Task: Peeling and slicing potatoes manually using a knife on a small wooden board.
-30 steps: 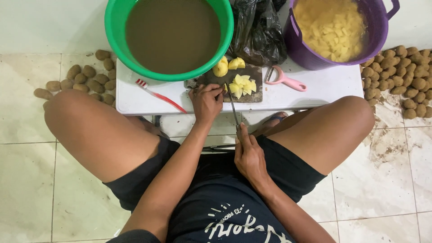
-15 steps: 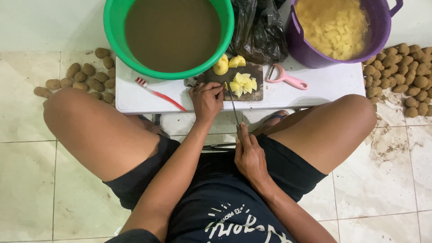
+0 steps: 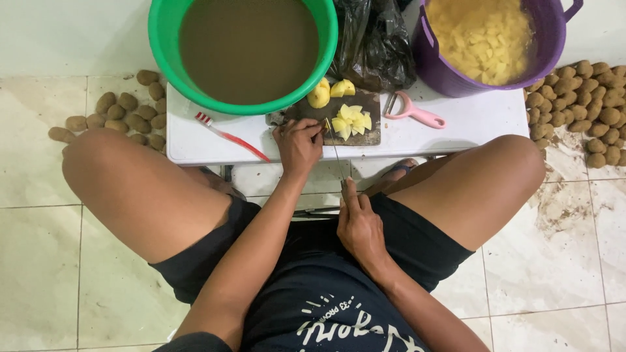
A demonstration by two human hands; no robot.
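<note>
My right hand [image 3: 360, 225] grips the handle of a long knife [image 3: 335, 151] whose blade reaches up onto a dark cutting board [image 3: 365, 104] on a low white table [image 3: 476, 124]. My left hand [image 3: 298, 145] rests on the board's near left corner, fingers curled over a piece of peeled potato beside the blade. Cut yellow potato pieces [image 3: 352, 120] lie to the right of the knife tip. Two larger peeled chunks [image 3: 330, 92] sit at the board's far edge.
A green basin of muddy water [image 3: 242, 51] and a purple tub of cut potato [image 3: 486, 40] stand on the table, a black bag [image 3: 370, 42] between them. A pink peeler [image 3: 414, 114] and a toothbrush [image 3: 231, 137] lie nearby. Unpeeled potatoes [image 3: 120, 114] [image 3: 590, 98] are heaped on the floor.
The knife blade has tilted slightly and shifted a little left toward my left hand's fingers. Both hands otherwise stay in place.
</note>
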